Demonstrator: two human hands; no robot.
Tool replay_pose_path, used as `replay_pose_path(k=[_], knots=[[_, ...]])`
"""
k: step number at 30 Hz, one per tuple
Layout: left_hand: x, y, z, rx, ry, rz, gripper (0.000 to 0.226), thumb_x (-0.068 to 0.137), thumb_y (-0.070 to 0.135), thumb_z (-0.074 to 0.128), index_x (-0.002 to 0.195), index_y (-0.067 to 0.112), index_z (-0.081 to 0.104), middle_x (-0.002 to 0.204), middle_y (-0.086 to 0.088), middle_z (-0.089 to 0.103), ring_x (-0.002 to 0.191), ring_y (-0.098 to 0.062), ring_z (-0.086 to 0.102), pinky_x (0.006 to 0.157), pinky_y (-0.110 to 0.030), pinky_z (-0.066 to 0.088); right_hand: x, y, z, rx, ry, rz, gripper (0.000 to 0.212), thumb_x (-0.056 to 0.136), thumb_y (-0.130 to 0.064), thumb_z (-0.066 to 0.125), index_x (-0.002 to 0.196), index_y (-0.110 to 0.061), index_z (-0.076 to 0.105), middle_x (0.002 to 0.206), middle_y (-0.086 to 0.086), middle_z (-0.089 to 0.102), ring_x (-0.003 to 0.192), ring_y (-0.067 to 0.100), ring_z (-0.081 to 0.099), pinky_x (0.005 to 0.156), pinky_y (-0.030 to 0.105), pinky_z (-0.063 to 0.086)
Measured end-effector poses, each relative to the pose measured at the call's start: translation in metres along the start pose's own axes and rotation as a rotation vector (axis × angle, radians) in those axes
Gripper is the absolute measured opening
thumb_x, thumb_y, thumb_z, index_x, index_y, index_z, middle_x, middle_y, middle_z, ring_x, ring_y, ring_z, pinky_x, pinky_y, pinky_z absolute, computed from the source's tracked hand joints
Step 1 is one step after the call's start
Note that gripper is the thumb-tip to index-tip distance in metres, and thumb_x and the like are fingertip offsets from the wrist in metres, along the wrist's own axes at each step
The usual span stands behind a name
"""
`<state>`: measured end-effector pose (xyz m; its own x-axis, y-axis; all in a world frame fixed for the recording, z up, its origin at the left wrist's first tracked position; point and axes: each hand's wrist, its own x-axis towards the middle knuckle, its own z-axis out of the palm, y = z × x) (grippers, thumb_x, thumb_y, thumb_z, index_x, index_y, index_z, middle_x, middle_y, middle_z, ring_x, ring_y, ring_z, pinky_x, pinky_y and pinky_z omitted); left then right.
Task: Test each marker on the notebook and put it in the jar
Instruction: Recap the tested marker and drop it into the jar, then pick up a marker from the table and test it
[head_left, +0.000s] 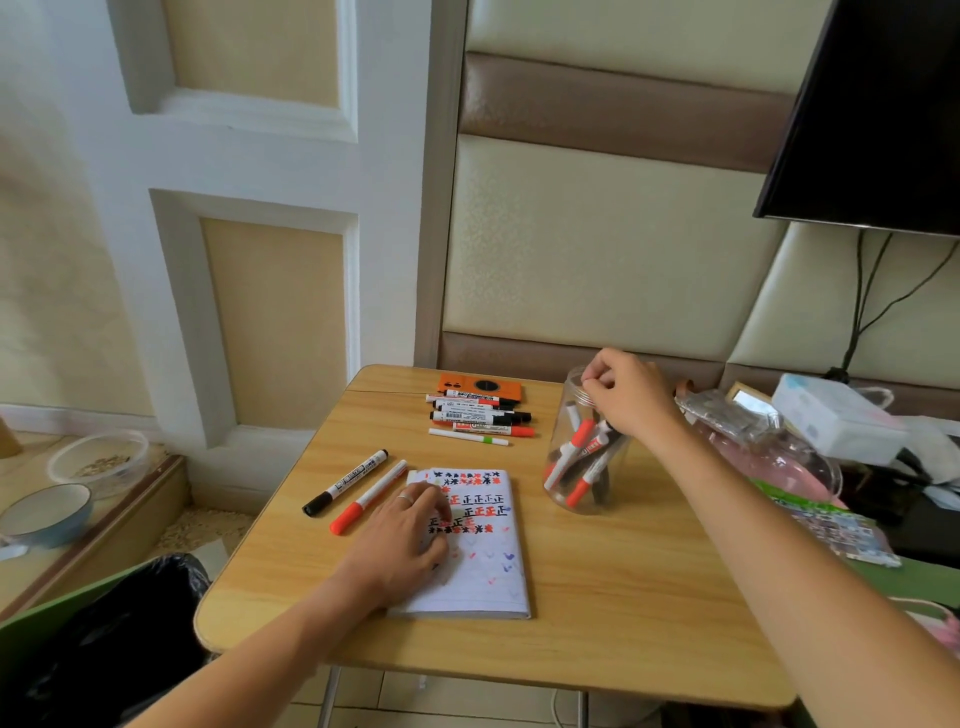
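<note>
Left hand (410, 535) rests with relaxed fingers on the white marked-up notebook (475, 545) on the wooden desk (597, 597). To its right, the clear plastic jar (584, 452) holds several red- and black-capped markers; the right hand (626, 389) curls loosely over its mouth, grip unclear.

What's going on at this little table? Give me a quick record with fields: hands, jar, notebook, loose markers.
left hand: rests flat on the notebook, a ring on one finger
right hand: fingers curled at the jar's mouth
jar: clear, upright, holds several markers
notebook: open, page covered in red, black and blue test marks
loose markers: black marker and red marker left of the notebook; a pile of markers near the table's far edge
</note>
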<state>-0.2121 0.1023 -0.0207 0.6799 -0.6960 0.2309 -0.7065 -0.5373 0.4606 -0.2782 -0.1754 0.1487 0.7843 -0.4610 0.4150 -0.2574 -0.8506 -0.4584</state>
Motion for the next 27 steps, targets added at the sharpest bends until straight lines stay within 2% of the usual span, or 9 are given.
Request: replay_pose_path(k=[4, 7, 10, 12, 15, 17, 19, 22, 27], knots=[[0.001, -0.001, 0.001, -0.019, 0.016, -0.016, 0.022, 0.094, 0.028, 0.051, 0.116, 0.031, 0.052, 0.137, 0.011, 0.046, 0.12, -0.005, 0.046, 0.101, -0.022, 0.036, 0.004, 0.006, 0.009, -0.059, 0.016, -0.043, 0.015, 0.099, -0.015, 0.055, 0.089, -0.017, 0.065, 0.086, 0.004, 0.072, 0.072, 0.016, 0.059, 0.054, 0.021, 0.039], [0.003, -0.004, 0.002, -0.056, 0.038, -0.02, 0.018, 0.096, 0.026, 0.048, 0.113, 0.033, 0.051, 0.13, 0.011, 0.05, 0.115, -0.004, 0.047, 0.1, -0.025, 0.041, 0.001, 0.001, 0.019, -0.049, 0.231, -0.209, 0.011, 0.097, -0.011, 0.055, 0.089, -0.013, 0.062, 0.088, 0.003, 0.066, 0.078, 0.02, 0.06, 0.064, 0.032, 0.048], [0.004, -0.007, 0.004, -0.059, 0.063, -0.027, 0.016, 0.096, 0.026, 0.051, 0.111, 0.033, 0.052, 0.126, 0.013, 0.051, 0.111, -0.003, 0.048, 0.099, -0.024, 0.042, -0.007, -0.017, 0.034, -0.012, 0.332, -0.407, 0.008, 0.097, -0.009, 0.056, 0.092, -0.012, 0.061, 0.09, 0.0, 0.061, 0.08, 0.015, 0.056, 0.067, 0.028, 0.048], [0.006, -0.009, 0.006, -0.051, 0.073, -0.028, 0.016, 0.095, 0.027, 0.052, 0.11, 0.033, 0.051, 0.125, 0.013, 0.051, 0.109, -0.003, 0.047, 0.097, -0.022, 0.04, -0.006, -0.027, 0.053, 0.02, 0.212, -0.464, 0.008, 0.099, -0.009, 0.057, 0.095, -0.011, 0.064, 0.092, -0.001, 0.062, 0.081, 0.012, 0.058, 0.071, 0.024, 0.05], [0.008, -0.01, 0.008, -0.022, 0.094, -0.022, 0.016, 0.094, 0.03, 0.052, 0.11, 0.033, 0.051, 0.125, 0.014, 0.049, 0.109, -0.004, 0.046, 0.098, -0.021, 0.04, 0.0, -0.031, 0.092, 0.001, -0.07, -0.371, 0.016, 0.102, -0.01, 0.055, 0.105, -0.011, 0.07, 0.105, 0.001, 0.067, 0.09, 0.012, 0.061, 0.083, 0.029, 0.056], [0.008, -0.01, 0.009, -0.008, 0.104, -0.021, 0.017, 0.093, 0.032, 0.05, 0.11, 0.032, 0.05, 0.124, 0.013, 0.048, 0.109, -0.005, 0.046, 0.097, -0.022, 0.041, 0.007, -0.026, 0.119, -0.046, -0.165, -0.292, 0.021, 0.102, -0.009, 0.054, 0.107, -0.012, 0.074, 0.111, 0.003, 0.07, 0.099, 0.016, 0.064, 0.088, 0.03, 0.055], [0.008, -0.01, 0.011, 0.003, 0.11, -0.024, 0.021, 0.09, 0.038, 0.044, 0.11, 0.032, 0.049, 0.123, 0.013, 0.048, 0.108, -0.005, 0.046, 0.096, -0.024, 0.042, 0.015, -0.018, 0.141, -0.095, -0.206, -0.216, 0.021, 0.101, -0.008, 0.056, 0.107, -0.014, 0.075, 0.113, 0.003, 0.072, 0.104, 0.019, 0.065, 0.086, 0.032, 0.055], [0.009, -0.011, 0.012, 0.013, 0.125, -0.026, 0.03, 0.083, 0.046, 0.032, 0.104, 0.032, 0.048, 0.117, 0.012, 0.049, 0.105, -0.006, 0.045, 0.094, -0.027, 0.043, 0.025, -0.007, 0.165, -0.175, -0.212, -0.147, 0.02, 0.1, -0.007, 0.057, 0.103, -0.017, 0.074, 0.112, 0.005, 0.07, 0.099, 0.023, 0.065, 0.081, 0.036, 0.056], [0.01, -0.012, 0.013, 0.038, 0.12, -0.028, 0.028, 0.085, 0.046, 0.033, 0.107, 0.033, 0.046, 0.119, 0.012, 0.047, 0.107, -0.006, 0.043, 0.096, -0.027, 0.042, 0.034, -0.006, 0.192, -0.265, -0.209, -0.174, 0.014, 0.098, -0.008, 0.06, 0.101, -0.014, 0.072, 0.108, 0.007, 0.07, 0.093, 0.024, 0.066, 0.08, 0.041, 0.059]])
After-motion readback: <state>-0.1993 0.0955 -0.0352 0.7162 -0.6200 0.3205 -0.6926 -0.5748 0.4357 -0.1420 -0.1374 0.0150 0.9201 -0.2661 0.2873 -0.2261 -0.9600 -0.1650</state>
